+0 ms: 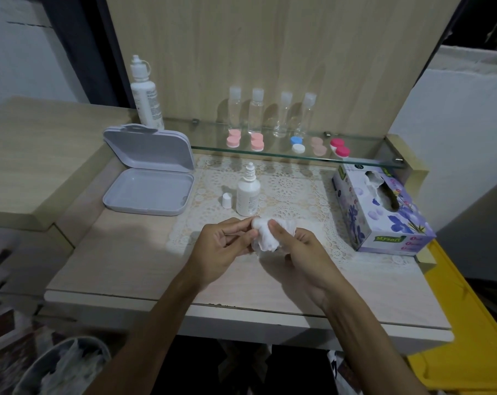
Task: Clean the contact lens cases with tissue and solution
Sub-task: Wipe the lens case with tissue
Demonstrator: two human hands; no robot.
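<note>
Head view — both hands (258, 243) w/ bunched tissue (265, 235) between fingertips.

Left hand (224, 243) and right hand (301, 249) pinch a crumpled white tissue (265, 235) together, near an uncapped white solution bottle (248, 193) on the lace mat (298, 189)

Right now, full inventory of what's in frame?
tissue: 1, white, crumpled, held in both hands
small solution bottle: 1, white, uncapped, on lace mat
cap: 1, white, left of that bottle
large bottle: 1, white, glass shelf left
clear bottles: 4, shelf
lens cases: 5, three pink, one blue-white, one red, shelf
open box: 1, grey, left
tissue box: 1, purple floral, right
bin: 1, lower left
left hand, right hand: gripping tissue
</note>
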